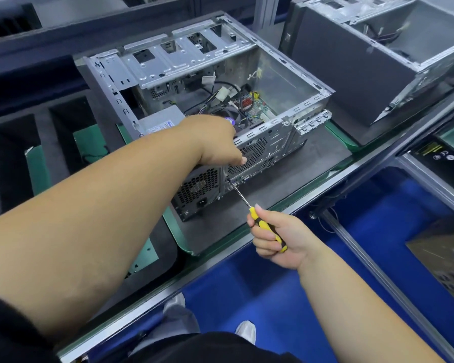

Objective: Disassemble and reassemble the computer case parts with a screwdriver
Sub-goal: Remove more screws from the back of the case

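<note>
Left hand [215, 142] grips the case [260, 150] rear edge; right hand [278, 239] holds the screwdriver [266, 227].

Second computer case [372, 61] at upper right, open side up, dark panel facing the camera, tilted against the rail. Dark mat [286, 174] lies on the green belt surface [180, 231] with an aluminium edge rail [247, 247] along the near side. Black foam tray [19, 153] with deep slots at left. Blue floor [286, 297] below, white shoe covers [247, 331] visible. Black box with labels [435, 153] at far right.
</note>
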Demonstrator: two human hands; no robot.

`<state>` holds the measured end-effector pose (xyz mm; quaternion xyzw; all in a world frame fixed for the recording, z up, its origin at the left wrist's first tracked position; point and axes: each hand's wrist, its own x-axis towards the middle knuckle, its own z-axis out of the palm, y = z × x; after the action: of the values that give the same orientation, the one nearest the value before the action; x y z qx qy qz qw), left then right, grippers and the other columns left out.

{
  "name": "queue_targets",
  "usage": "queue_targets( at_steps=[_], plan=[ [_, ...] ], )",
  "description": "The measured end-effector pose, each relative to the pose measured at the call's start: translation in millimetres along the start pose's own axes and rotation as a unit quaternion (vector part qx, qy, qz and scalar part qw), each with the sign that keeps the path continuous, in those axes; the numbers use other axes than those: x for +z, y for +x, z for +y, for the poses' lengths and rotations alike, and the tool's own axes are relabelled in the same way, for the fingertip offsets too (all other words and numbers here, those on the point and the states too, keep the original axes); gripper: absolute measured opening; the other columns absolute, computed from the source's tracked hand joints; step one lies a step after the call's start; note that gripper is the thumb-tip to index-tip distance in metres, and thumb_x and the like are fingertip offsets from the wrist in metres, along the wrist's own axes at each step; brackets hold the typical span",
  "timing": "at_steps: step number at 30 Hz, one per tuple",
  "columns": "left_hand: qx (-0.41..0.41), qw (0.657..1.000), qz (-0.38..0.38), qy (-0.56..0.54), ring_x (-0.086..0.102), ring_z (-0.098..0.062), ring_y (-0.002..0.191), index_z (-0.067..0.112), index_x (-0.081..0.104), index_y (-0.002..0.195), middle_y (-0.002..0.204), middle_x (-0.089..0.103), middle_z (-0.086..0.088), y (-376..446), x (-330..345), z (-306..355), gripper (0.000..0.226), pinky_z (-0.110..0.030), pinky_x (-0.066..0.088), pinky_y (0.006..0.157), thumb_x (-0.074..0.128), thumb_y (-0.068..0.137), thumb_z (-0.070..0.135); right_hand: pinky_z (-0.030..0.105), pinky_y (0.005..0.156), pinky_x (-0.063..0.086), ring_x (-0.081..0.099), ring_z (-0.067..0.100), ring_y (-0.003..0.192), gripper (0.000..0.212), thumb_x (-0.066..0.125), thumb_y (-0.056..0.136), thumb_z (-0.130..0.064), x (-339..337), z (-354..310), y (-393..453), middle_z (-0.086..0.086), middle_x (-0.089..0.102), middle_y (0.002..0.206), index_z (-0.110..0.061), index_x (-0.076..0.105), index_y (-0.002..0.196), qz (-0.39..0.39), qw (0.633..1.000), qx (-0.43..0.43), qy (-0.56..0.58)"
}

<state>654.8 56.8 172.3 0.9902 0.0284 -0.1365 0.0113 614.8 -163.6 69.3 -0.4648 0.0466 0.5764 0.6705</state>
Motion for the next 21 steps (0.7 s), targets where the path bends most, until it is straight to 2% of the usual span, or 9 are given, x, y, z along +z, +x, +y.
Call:
queue_targets(
  at_steps=[7, 11, 12, 13, 15, 16, 17, 19, 21],
  plan=[
    [-0.007, 1.0, 0.005, -0.005, 0.047, -0.018, 0.065, 0.02, 0.041, 0.067, 0.071, 0.048, 0.003, -4, -3, 5, 0.048, -0.03, 0.029, 0.055, 0.058, 0.085, 0.062, 0.021, 0.042, 0.02, 0.023, 0.012, 0.035, 0.032, 0.047, 0.104, -0.028, -4, -5, 0, 0.0, 0.035, 0.047, -0.007, 0.06, 0.083, 0.073, 0.983, -0.076, -0.153],
    [-0.013, 1.0, 0.004, -0.006, 0.044, -0.013, 0.062, 0.02, 0.042, 0.068, 0.071, 0.049, 0.002, -4, -3, 4, 0.048, -0.03, 0.028, 0.054, 0.058, 0.085, 0.062, 0.025, 0.047, 0.027, 0.029, 0.017, 0.042, 0.032, 0.053, 0.101, -0.031, -2, -6, -4, 0.004, 0.037, 0.052, -0.011, 0.06, 0.077, 0.152, 0.925, -0.146, -0.317],
    [-0.015, 1.0, 0.003, -0.006, 0.045, -0.015, 0.063, 0.02, 0.043, 0.068, 0.071, 0.05, 0.002, -3, -4, 4, 0.048, -0.03, 0.029, 0.055, 0.058, 0.085, 0.062, 0.028, 0.049, 0.028, 0.033, 0.019, 0.046, 0.032, 0.053, 0.1, -0.034, -1, -7, -6, 0.003, 0.038, 0.054, -0.013, 0.056, 0.075, 0.184, 0.879, -0.176, -0.402],
    [-0.016, 1.0, 0.002, -0.008, 0.046, -0.016, 0.063, 0.02, 0.044, 0.069, 0.072, 0.05, 0.002, -3, -4, 4, 0.047, -0.03, 0.03, 0.056, 0.058, 0.085, 0.062, 0.031, 0.05, 0.029, 0.036, 0.021, 0.05, 0.033, 0.052, 0.099, -0.037, -1, -7, -7, 0.001, 0.04, 0.055, -0.015, 0.05, 0.076, 0.223, 0.8, -0.2, -0.519],
    [-0.018, 1.0, 0.001, -0.008, 0.046, -0.017, 0.064, 0.02, 0.044, 0.069, 0.072, 0.05, 0.002, -3, -3, 5, 0.047, -0.031, 0.031, 0.057, 0.058, 0.085, 0.062, 0.033, 0.05, 0.027, 0.041, 0.027, 0.058, 0.032, 0.046, 0.101, -0.042, 4, -3, -7, -0.003, 0.039, 0.057, -0.019, 0.038, 0.08, 0.29, 0.604, -0.203, -0.713],
    [-0.019, 1.0, 0.003, -0.005, 0.046, -0.015, 0.063, 0.02, 0.043, 0.069, 0.072, 0.05, 0.002, -3, -2, 5, 0.047, -0.03, 0.03, 0.056, 0.058, 0.085, 0.062, 0.033, 0.05, 0.026, 0.042, 0.029, 0.06, 0.03, 0.043, 0.102, -0.042, 10, 1, -8, -0.003, 0.037, 0.059, -0.02, 0.036, 0.084, 0.308, 0.549, -0.199, -0.752],
    [-0.019, 1.0, 0.006, -0.001, 0.045, -0.013, 0.063, 0.02, 0.043, 0.069, 0.072, 0.05, 0.002, -3, -2, 6, 0.047, -0.03, 0.029, 0.055, 0.057, 0.085, 0.063, 0.033, 0.05, 0.024, 0.043, 0.029, 0.061, 0.029, 0.042, 0.103, -0.043, 15, 5, -9, -0.004, 0.037, 0.061, -0.02, 0.035, 0.086, 0.316, 0.532, -0.202, -0.759],
    [-0.022, 1.0, 0.013, 0.005, 0.044, -0.012, 0.062, 0.021, 0.042, 0.069, 0.072, 0.05, 0.003, -4, -1, 5, 0.048, -0.029, 0.028, 0.054, 0.056, 0.085, 0.064, 0.033, 0.049, 0.027, 0.044, 0.026, 0.061, 0.033, 0.045, 0.101, -0.046, 17, 13, -7, -0.004, 0.043, 0.063, -0.018, 0.038, 0.084, 0.321, 0.595, -0.206, -0.707],
    [-0.024, 1.0, 0.017, 0.009, 0.044, -0.015, 0.063, 0.022, 0.041, 0.068, 0.072, 0.049, 0.004, -5, -1, 4, 0.048, -0.029, 0.028, 0.054, 0.056, 0.085, 0.065, 0.033, 0.055, 0.036, 0.044, 0.022, 0.058, 0.041, 0.051, 0.097, -0.052, 19, 10, -5, -0.002, 0.051, 0.065, -0.015, 0.049, 0.078, 0.313, 0.753, -0.164, -0.555]
  ],
)
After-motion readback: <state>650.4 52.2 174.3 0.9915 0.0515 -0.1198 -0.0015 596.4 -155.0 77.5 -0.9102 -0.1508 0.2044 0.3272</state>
